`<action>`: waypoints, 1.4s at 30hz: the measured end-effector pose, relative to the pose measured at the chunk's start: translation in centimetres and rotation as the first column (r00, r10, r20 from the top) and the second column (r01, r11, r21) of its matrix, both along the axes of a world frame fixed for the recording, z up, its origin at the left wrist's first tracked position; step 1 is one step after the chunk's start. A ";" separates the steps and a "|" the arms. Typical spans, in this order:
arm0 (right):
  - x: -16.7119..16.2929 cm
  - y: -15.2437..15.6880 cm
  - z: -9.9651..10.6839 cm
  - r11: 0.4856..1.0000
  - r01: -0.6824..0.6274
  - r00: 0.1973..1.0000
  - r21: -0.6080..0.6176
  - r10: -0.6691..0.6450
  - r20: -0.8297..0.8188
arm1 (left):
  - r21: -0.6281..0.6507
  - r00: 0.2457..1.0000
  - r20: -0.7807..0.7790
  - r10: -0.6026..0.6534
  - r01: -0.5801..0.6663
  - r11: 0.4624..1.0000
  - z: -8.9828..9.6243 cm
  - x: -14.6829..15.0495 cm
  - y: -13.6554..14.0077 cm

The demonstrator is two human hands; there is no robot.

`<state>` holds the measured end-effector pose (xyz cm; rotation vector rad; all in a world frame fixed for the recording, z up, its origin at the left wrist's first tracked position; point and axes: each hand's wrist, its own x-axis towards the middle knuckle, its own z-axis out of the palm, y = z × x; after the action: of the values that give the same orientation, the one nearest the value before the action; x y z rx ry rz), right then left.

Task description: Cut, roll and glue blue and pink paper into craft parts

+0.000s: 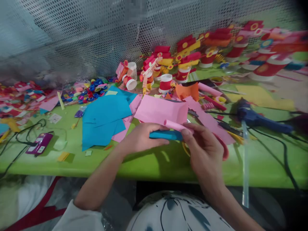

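Note:
My left hand (141,138) is closed around one end of a blue rolled paper tube (166,135), thumb below and fingers above. In my right hand (205,149) is a thinner pink paper roll (174,124), pinched between thumb and fingers just above the blue tube. The blue tube's right end meets the right fingertips; whether they grip it too is hidden. Behind the hands lies a pink paper sheet (162,109), with blue paper sheets (106,109) to its left. A red curved handle (225,150) shows beside my right hand, partly covered.
A blue glue gun (264,120) lies at the right, its clear glue stick (245,166) jutting past the green table's (144,166) front edge. Black cables and a purple power strip (39,143) are at left. Red paper-cup models (166,82) line the back before a perforated metal panel (96,41).

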<state>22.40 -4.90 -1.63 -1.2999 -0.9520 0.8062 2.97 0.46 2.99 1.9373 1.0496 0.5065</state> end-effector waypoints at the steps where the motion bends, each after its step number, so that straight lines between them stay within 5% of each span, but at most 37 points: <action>1: -0.1 0.0 0.1 1.000 -0.011 0.999 -0.007 0.012 0.033 | -0.013 0.998 0.018 0.062 -0.061 0.998 -0.3 0.0 -0.1; 5: -0.4 0.1 0.5 0.999 -0.052 0.986 0.006 0.050 0.162 | -0.144 0.957 0.150 0.250 -0.229 0.963 -1.3 0.1 -0.4; 12: -0.1 0.4 0.3 0.999 -0.049 0.983 -0.011 0.050 0.179 | -0.269 0.854 0.428 0.295 -0.191 0.944 -1.7 0.3 -0.5; 21: -0.4 0.2 0.5 0.997 -0.072 0.989 -0.004 0.072 0.132 | -0.500 0.758 0.474 0.449 -0.189 0.845 -2.1 0.6 -0.4; 26: -0.4 0.1 0.4 0.997 -0.074 0.993 -0.018 0.072 -0.099 | -0.724 0.660 0.534 0.528 0.035 0.689 -1.7 0.4 -0.3; 31: -0.3 -0.1 0.2 0.991 -0.135 0.985 -0.006 0.133 -0.109 | -0.801 0.692 0.534 0.485 0.231 0.552 -1.6 -0.3 -0.2; 37: -0.6 0.0 1.0 0.977 -0.206 0.979 0.053 0.206 0.014 | -0.730 0.717 0.630 0.298 0.417 0.542 -2.2 -1.1 -0.3; 42: -1.0 -0.1 1.7 0.968 -0.242 0.969 0.073 0.237 0.070 | -0.744 0.700 0.641 0.315 0.465 0.480 -1.8 -0.9 -0.3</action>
<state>21.37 -5.02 0.10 -1.1582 -1.1954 0.9073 2.12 0.14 1.15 0.6693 0.4656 0.4564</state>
